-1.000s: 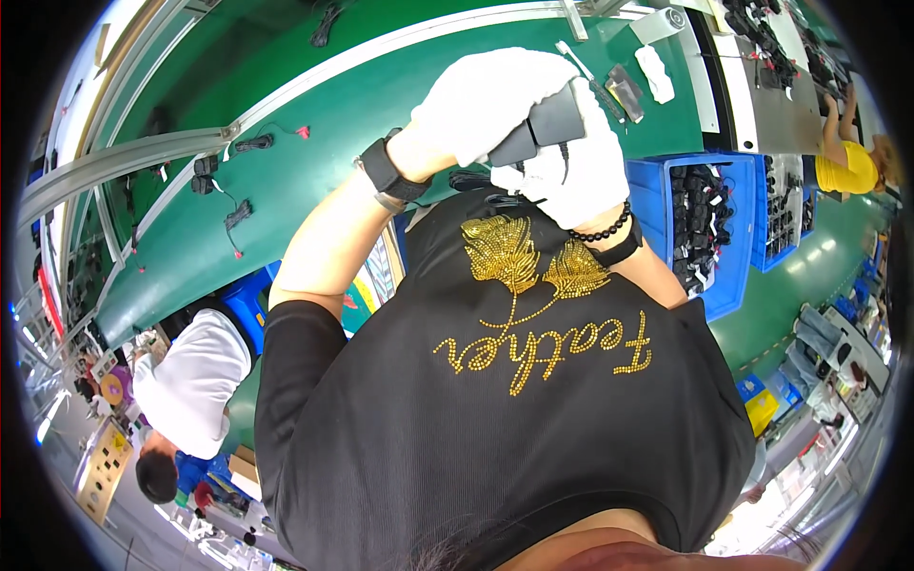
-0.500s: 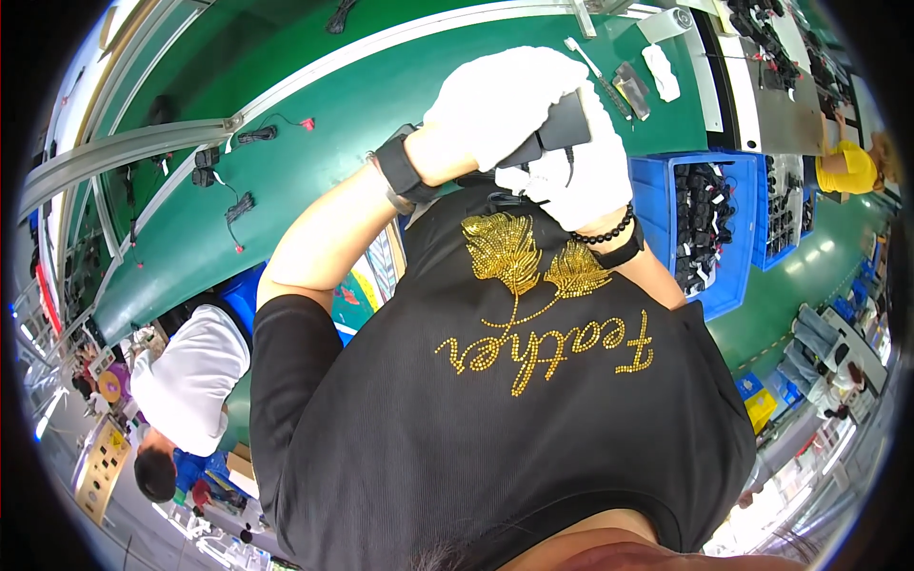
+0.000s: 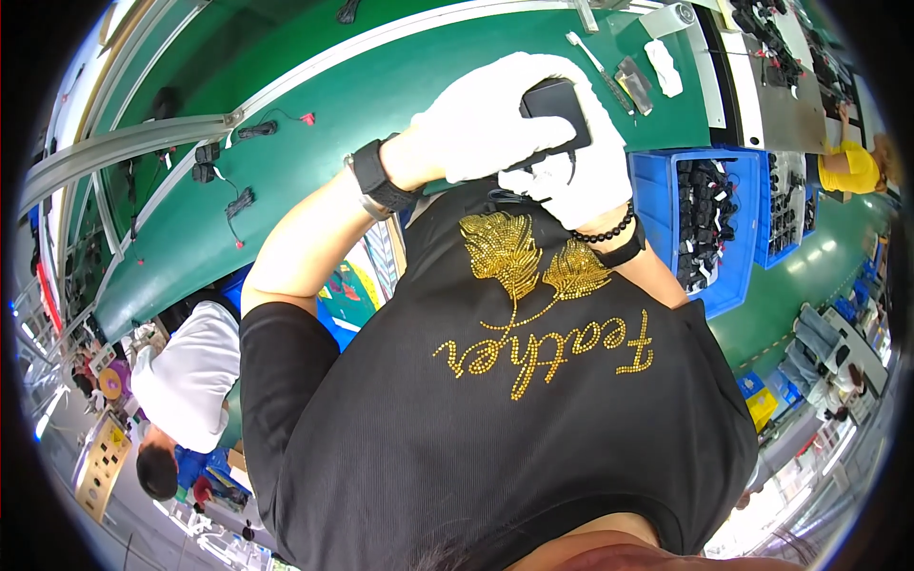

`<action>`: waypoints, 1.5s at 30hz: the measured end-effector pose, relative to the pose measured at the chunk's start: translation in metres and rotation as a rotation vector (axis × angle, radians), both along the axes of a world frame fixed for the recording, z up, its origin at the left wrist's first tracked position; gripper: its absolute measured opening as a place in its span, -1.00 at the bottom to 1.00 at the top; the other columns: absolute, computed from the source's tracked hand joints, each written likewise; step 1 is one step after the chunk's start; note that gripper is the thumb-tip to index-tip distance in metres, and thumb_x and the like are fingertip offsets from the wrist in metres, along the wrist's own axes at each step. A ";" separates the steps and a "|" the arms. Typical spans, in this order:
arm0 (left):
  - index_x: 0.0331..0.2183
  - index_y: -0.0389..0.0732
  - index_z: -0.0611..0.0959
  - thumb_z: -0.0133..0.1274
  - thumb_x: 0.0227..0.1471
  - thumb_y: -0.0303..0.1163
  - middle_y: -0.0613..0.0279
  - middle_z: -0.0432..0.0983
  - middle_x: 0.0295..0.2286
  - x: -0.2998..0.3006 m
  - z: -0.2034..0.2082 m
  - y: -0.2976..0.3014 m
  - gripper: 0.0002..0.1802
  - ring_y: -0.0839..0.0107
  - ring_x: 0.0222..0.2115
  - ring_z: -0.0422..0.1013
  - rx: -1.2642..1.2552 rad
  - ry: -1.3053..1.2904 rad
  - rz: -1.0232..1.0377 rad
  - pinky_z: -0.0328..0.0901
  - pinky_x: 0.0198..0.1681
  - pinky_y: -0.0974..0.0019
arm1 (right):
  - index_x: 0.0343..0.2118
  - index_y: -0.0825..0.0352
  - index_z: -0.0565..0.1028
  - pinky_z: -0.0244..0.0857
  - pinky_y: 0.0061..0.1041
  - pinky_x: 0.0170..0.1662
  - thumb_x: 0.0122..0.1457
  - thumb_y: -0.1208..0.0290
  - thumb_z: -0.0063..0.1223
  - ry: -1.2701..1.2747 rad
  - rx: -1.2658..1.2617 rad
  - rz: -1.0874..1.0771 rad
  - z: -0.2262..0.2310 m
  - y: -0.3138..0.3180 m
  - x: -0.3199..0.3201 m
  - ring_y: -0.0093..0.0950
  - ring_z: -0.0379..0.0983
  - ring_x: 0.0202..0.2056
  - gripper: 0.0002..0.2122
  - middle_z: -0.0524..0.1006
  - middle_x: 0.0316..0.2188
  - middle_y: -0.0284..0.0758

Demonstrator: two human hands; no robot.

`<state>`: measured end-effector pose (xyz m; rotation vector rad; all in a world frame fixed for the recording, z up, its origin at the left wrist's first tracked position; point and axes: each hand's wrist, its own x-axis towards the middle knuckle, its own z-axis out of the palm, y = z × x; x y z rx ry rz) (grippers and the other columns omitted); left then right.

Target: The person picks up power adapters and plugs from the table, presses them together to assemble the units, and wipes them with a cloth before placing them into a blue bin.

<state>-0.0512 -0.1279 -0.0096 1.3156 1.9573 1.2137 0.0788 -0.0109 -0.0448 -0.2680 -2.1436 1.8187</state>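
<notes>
Both hands wear white gloves and meet in front of my chest, over the near edge of the green bench. Between them is a black power adapter [image 3: 552,98], a smooth boxy block with a short stretch of dark cord below it. My left hand [image 3: 486,119] is closed on the adapter, its thumb lying across the block's face. From the right, my right hand [image 3: 595,176] wraps the adapter's other side and the cord; its fingertips are partly hidden. A white piece, perhaps a label or tie, shows near the right palm.
Adapters with coiled cords [image 3: 238,203] lie on the bench at left, beside a metal frame post [image 3: 133,143]. A toothbrush [image 3: 600,71], a small dark tool [image 3: 633,86] and a white roll [image 3: 666,19] lie far right. A blue crate [image 3: 657,228] holds black adapters. A person in white [image 3: 190,381] sits left.
The adapter has turned in my hands and now stands more upright. My left hand has shifted slightly, bringing its thumb across the block; the left forearm has moved a little left.
</notes>
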 end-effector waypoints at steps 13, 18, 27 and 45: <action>0.05 -0.28 0.36 -0.19 0.16 -0.25 0.10 0.37 -0.03 -0.025 -0.006 -0.013 -0.53 0.33 -0.03 0.31 0.122 -0.281 -0.197 0.14 0.07 0.30 | -0.02 0.48 0.30 0.23 -0.34 0.03 -0.12 0.22 0.26 0.106 0.716 0.008 0.004 0.014 0.000 -0.22 0.42 -0.14 -0.37 0.47 -0.17 -0.18; 0.12 -0.29 0.23 0.13 -0.08 -0.33 0.13 0.15 0.11 -0.012 -0.014 -0.023 -0.26 0.32 0.13 0.10 0.169 -0.568 -0.176 -0.01 0.17 0.24 | 0.05 0.62 0.16 0.22 -0.32 0.02 -0.11 0.14 0.18 0.081 0.712 -0.011 -0.005 0.020 0.003 -0.14 0.37 -0.10 -0.23 0.42 -0.12 -0.05; 0.05 -0.10 0.33 0.13 -0.10 -0.32 0.18 0.30 -0.05 0.008 -0.026 -0.023 -0.37 0.34 -0.04 0.28 0.176 -0.412 0.042 0.19 0.02 0.29 | 0.06 0.58 0.15 0.24 -0.44 0.00 -0.06 0.13 0.16 0.013 0.200 0.061 0.021 0.000 -0.004 -0.41 0.44 -0.18 -0.27 0.49 -0.20 -0.25; -0.06 -0.12 0.49 0.28 -0.32 -0.20 0.14 0.43 -0.19 0.000 -0.003 -0.004 -0.32 0.18 -0.16 0.33 0.101 0.303 0.024 0.22 -0.05 0.20 | -0.02 0.41 0.28 0.37 -0.29 -0.22 -0.03 0.14 0.16 0.115 -0.164 -0.065 -0.013 -0.015 0.002 -0.29 0.46 -0.34 -0.42 0.49 -0.33 -0.20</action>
